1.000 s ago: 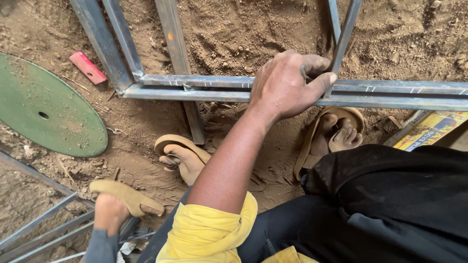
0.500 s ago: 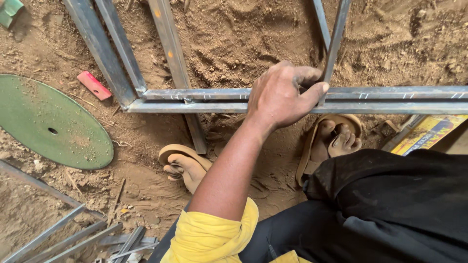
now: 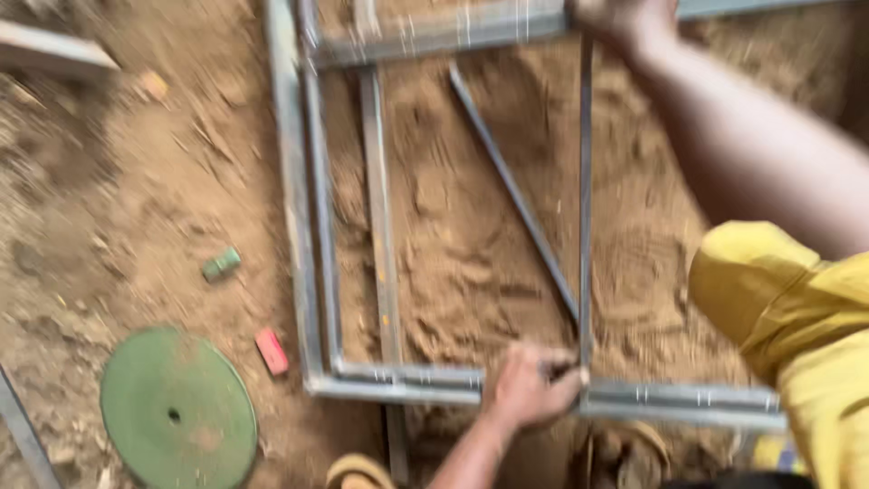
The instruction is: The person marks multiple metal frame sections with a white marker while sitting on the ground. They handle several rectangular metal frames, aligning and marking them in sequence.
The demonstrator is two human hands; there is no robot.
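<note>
Steel frame (image 3: 312, 226) lies flat on the sand (image 3: 453, 226); since a second ago the view has swung upward. Left hand (image 3: 525, 389) now closes its grip on the thin upright bar (image 3: 586, 199) at 6 o'clock, right hand (image 3: 625, 18) holding its top at 12 o'clock. Green disc (image 3: 176, 407) lies at 8 o'clock.

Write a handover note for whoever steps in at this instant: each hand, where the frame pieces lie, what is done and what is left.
Left hand: fingers closed on the near rail of the metal frame, at the foot of the thin upright bar.
Right hand: at the far rail, on the top end of that bar; grip partly out of view and blurred.
The frame lies flat on sand; a diagonal bar lies inside it.
A green disc, a red block and a small green piece lie to the left.
Done: upright bar spans both rails.
Left: whether it is fixed cannot be told.
</note>
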